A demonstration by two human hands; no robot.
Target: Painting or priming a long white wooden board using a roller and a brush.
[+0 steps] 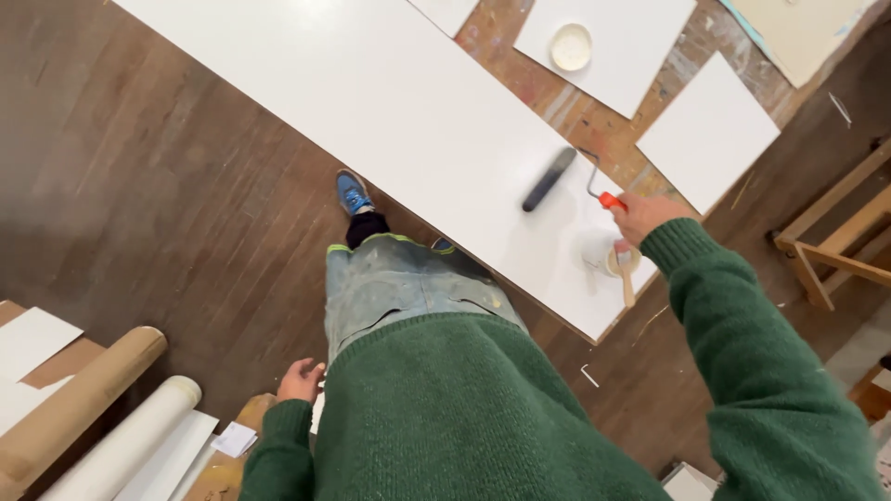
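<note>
Now, roller: my right hand (642, 215) is wrapped around the red grip of the paint roller (549, 179), whose dark sleeve lies on the long white board (371, 102) at about ten o'clock from that hand.
Left hand: my left hand (301, 379) hangs loose at my side near seven o'clock, fingers lightly curled, holding nothing; whether it touches anything I cannot tell.
Board: it looks evenly white from the far end down to the near corner, so I judge most of the coat is on; the stretch under and around the roller seems the part in work.
Left to do: wet paint and dry paint look alike from up here, so I cannot tell how much remains.
Paint pot: a small white cup (599, 250) with a wooden-handled brush (625, 269) sits on the board's near corner, just below my right hand.
Other panels: smaller white boards (707, 130) lie on the counter (594, 116) at one o'clock, one carrying a round white lid (571, 46).
Floor: rolls of paper (79, 404) rest at eight o'clock.
</note>
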